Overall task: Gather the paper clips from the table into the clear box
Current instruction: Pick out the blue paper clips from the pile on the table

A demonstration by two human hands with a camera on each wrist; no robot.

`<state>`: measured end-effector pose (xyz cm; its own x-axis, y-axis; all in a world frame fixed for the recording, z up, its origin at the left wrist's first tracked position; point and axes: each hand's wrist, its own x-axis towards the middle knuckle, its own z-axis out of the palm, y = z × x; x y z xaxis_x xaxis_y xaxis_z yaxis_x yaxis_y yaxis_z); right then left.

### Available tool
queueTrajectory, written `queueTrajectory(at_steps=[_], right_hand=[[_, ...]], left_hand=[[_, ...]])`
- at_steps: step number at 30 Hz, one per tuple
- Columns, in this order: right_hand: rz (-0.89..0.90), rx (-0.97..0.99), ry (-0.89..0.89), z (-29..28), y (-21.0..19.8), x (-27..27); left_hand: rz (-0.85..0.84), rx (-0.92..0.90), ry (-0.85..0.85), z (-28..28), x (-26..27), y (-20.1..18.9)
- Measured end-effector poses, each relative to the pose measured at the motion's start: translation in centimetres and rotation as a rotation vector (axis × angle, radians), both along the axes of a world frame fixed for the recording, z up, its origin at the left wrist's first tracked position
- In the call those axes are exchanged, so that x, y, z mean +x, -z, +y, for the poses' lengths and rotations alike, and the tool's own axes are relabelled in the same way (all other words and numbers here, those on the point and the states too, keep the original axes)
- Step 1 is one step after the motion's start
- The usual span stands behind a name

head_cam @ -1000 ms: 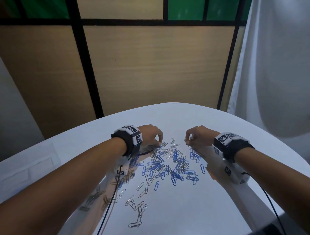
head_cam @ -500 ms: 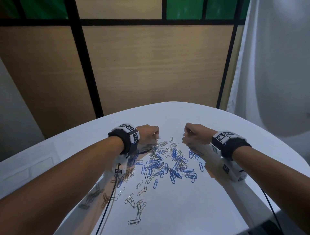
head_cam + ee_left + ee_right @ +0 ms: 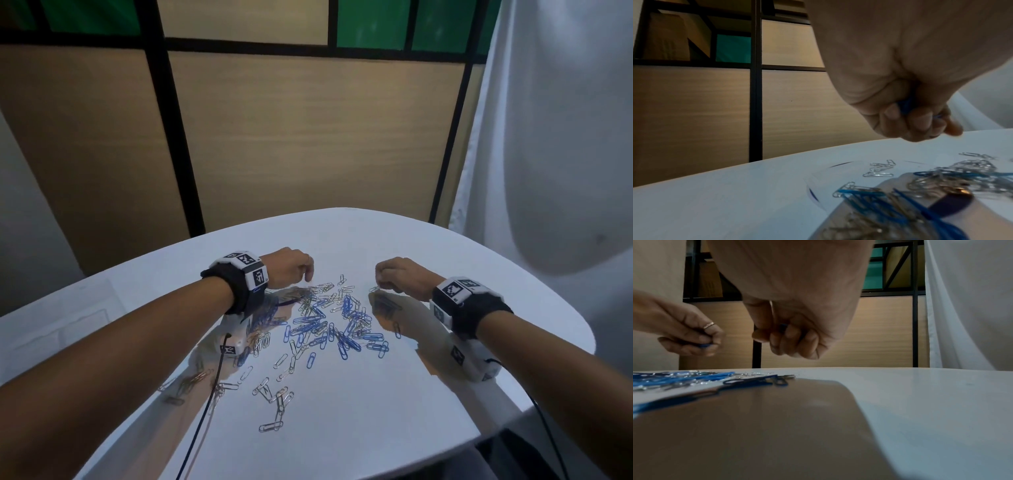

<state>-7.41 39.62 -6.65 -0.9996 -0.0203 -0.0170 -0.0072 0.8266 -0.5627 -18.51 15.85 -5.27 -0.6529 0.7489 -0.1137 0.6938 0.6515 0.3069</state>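
Both hands hover low over the far edge of the scatter of paper clips [image 3: 329, 322] on the white table [image 3: 376, 411], one at either side of the pile, likely so each can pick from its own flank without crossing the other. Left hand [image 3: 291, 267] sits at about 10 o'clock from the heap's centre, fingers curled tight into the palm; the left wrist view shows blue clips [image 3: 906, 105] bunched between fingertips and palm, so it is holding a small collected batch rather than a single clip. Right hand [image 3: 400, 275] sits at about 2 o'clock, likewise curled; the right wrist view shows a bit of blue [image 3: 783, 326] tucked among its fingers and a silver wire at the thumb, and the head view shows a clip dangling below it just off the table. Judgement: each fist serves as a temporary store, filled before one trip to the box. Most clips remain on the table, blue ones dense at centre, silver ones straggling toward 7 o'clock. The clear box cannot be picked out with confidence: faint transparent outlines lie on the table at far 9 o'clock [image 3: 68, 322], and a curved clear edge [image 3: 813, 193] shows in the left wrist view, but neither is certain. Clip counts inside either fist are hidden.
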Motion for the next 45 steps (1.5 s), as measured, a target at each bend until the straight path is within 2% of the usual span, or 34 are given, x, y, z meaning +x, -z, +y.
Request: queueTrajectory(at_steps=[3, 6, 10, 14, 18, 21, 24, 29, 34, 39, 42, 45], right_hand=[[-0.003, 0.117, 0.069, 0.8, 0.2, 1.2], [-0.080, 0.295, 0.161, 1.7, 0.7, 1.9], [-0.106, 0.396, 0.164, 1.7, 0.8, 2.4], [-0.100, 0.366, 0.169, 1.8, 0.8, 2.5], [-0.127, 0.340, 0.196, 2.0, 1.1, 2.3], [-0.177, 0.311, 0.248, 2.0, 1.2, 2.1], [-0.144, 0.271, 0.269, 2.1, 1.2, 2.0], [-0.032, 0.149, 0.227, 2.1, 1.1, 1.9], [-0.041, 0.023, 0.195, 2.1, 1.0, 2.0], [-0.051, -0.157, 0.300, 2.0, 0.5, 2.3], [-0.068, -0.165, 0.323, 1.8, 0.5, 2.4], [-0.041, 0.025, 0.223, 1.8, 1.1, 2.1]], left_hand=[[0.013, 0.027, -0.046, 0.9, 1.2, -0.4], [0.066, 0.015, -0.116, 2.8, 3.2, -1.0], [0.060, 0.041, -0.123, 6.3, 5.1, -0.4], [0.066, -0.011, -0.074, 9.3, 6.0, 0.9], [0.172, -0.136, -0.021, 10.8, 6.4, 2.5], [0.193, -0.141, -0.004, 11.0, 6.4, 2.7], [0.180, -0.123, 0.016, 11.1, 6.1, 2.5], [0.061, -0.081, -0.075, 11.4, 5.6, 2.5], [0.130, -0.148, -0.110, 11.8, 6.0, 2.9], [0.127, -0.129, -0.096, 12.5, 5.7, 2.8], [0.084, -0.137, -0.124, 12.2, 5.6, 2.7], [0.038, -0.088, -0.132, 11.3, 5.6, 2.2]])
